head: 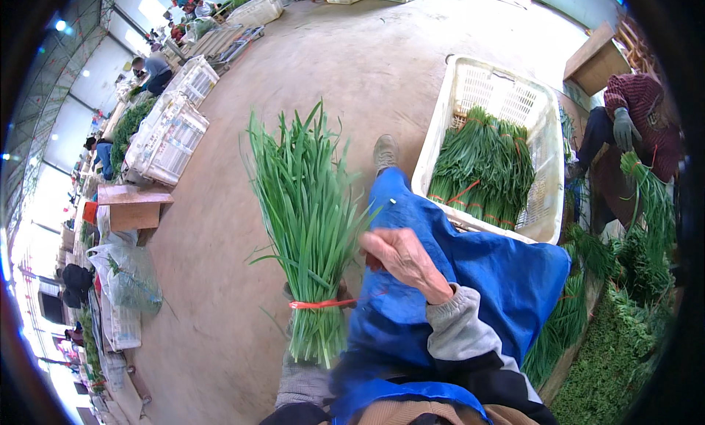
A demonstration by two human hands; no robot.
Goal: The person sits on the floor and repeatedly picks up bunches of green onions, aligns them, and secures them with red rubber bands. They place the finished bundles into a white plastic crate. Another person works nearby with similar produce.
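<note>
A bundle of long, flat green leaves, like garlic chives (311,221), stands upright before me, cut ends down. A red tie (316,304) circles its lower part, and a loose end stretches right. My left hand (345,294) is mostly hidden behind the bundle at the tie, gripping it; only small parts show at the sides. My right hand (405,260) is to the right of the bundle, over the blue apron (484,271), blurred, with fingers curled in. Whether it holds anything cannot be seen.
A white plastic crate (542,205) with tied green bundles (484,166) is at the right. Beyond it, a person in gloves (625,127) handles greens. More greens (606,342) lie lower right. At left are a wooden stool (135,207), a plastic bag (129,276) and stacked crates (168,139).
</note>
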